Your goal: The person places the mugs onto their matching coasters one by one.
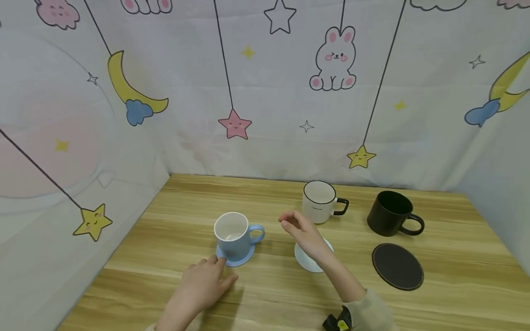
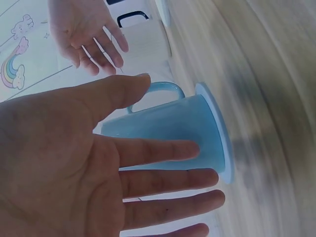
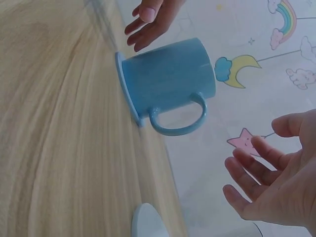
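Observation:
A light-blue mug (image 1: 233, 243) stands upright on a round blue coaster (image 1: 240, 262), its handle pointing right. Just in front and to the left of it is my left hand (image 1: 204, 281), fingers straight and holding nothing. In the right wrist view a small gap shows between that hand and the blue mug (image 3: 165, 76). My right hand (image 1: 304, 232) hovers with loosely bent, empty fingers over a round pale coaster (image 1: 308, 262), which the wrist partly hides. Behind that hand stands a white mug (image 1: 319, 207) with a black rim and black handle.
At the right a black mug (image 1: 387, 216) stands behind a round dark coaster (image 1: 397, 266). The wooden table (image 1: 269, 303) meets a printed cloth backdrop (image 1: 281, 156) at its back and sides. A small black device (image 1: 337, 320) sits by the right sleeve.

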